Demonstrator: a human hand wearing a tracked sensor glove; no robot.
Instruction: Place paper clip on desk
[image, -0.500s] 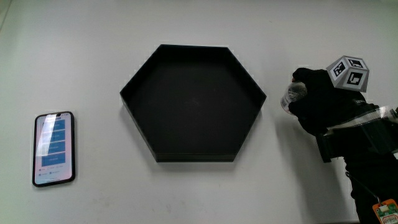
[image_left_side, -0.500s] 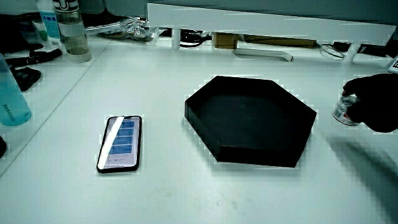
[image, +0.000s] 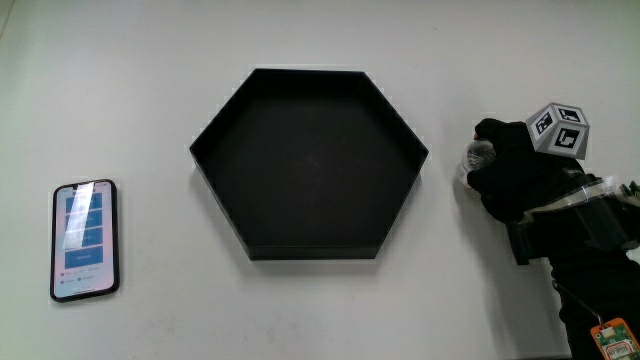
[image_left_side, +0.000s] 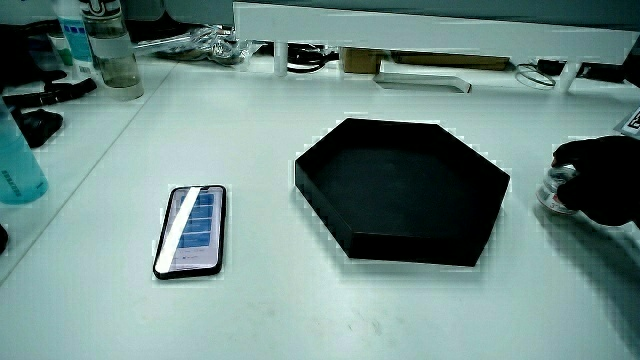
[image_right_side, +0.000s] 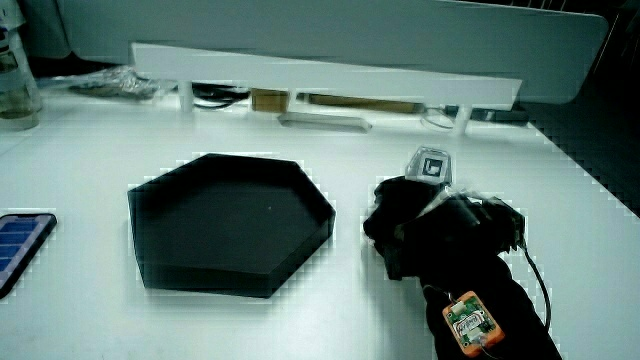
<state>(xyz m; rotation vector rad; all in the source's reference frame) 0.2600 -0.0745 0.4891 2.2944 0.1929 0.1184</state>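
White table (image: 150, 80): hand (image: 515, 170) grips clear container (image: 479, 155) beside tray (image: 395, 210).

Small clear object (image: 479, 154) — mostly hidden beneath the hands (image: 515, 170).

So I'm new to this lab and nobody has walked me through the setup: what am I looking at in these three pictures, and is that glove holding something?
No machine here: it is a person's hand in a black glove, with a small patterned cube on its back. One picture looks straight down on the white table; the other two look forward across it toward a low partition. In the middle lies an empty black hexagonal tray, and a smartphone with a lit screen lies apart from it. The hand rests beside the tray, its fingers curled around a small clear item that is low on the table; I cannot tell whether it is a paper clip or a little container.
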